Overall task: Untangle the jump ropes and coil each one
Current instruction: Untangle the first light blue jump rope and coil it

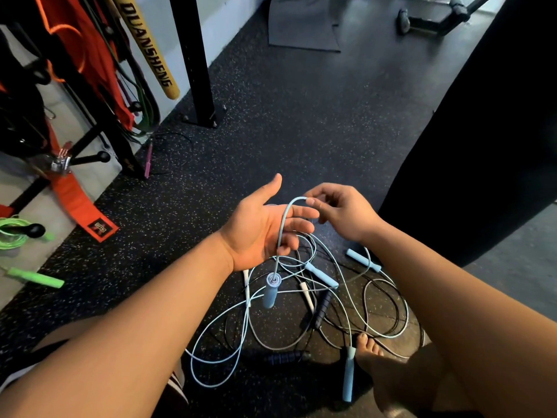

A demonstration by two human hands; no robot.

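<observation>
A tangle of jump ropes [301, 315] lies on the speckled floor below my hands: light blue, white and black cords with several handles. My right hand [340, 214] pinches a light blue cord [284, 218] at its top bend. From that cord a light blue handle [271, 289] hangs in the air. My left hand [262, 227] is palm up with fingers spread, and the cord runs across its fingers. Other blue handles [321, 274] [363, 260] [348, 374] and dark handles [322, 309] [286, 356] lie on the floor.
A green jump rope [12, 233] with a green handle [36, 277] lies coiled at the far left. A rack with orange straps [78, 203] and bands stands left. A black post base [203, 117] is ahead, a black punching bag [482, 146] right. My bare foot [369, 354] touches the tangle.
</observation>
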